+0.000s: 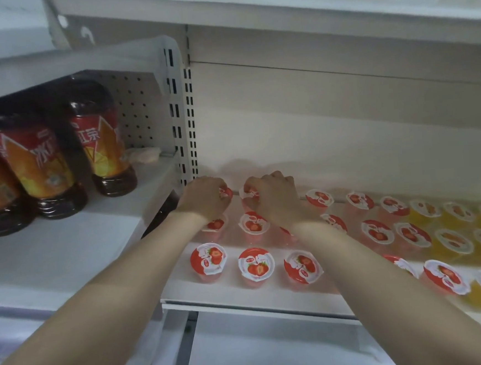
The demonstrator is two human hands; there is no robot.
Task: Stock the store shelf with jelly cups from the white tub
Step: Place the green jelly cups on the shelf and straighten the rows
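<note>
Both my arms reach to the back left of the white shelf (242, 293). My left hand (206, 198) grips a strawberry jelly cup (226, 192) near the back wall. Beside it, my right hand (275, 197) grips another strawberry jelly cup (249, 193). Both cups are largely hidden by my fingers. Several strawberry jelly cups with red and white lids stand in rows on the shelf, one (256, 263) at the front. Orange jelly cups (454, 241) fill the right end. The white tub is out of view.
Large dark iced tea bottles (38, 166) with red and orange labels stand on the neighbouring shelf to the left. A slotted white upright (183, 106) divides the two bays. Another shelf (335, 7) hangs overhead. A lower shelf (261, 353) shows beneath.
</note>
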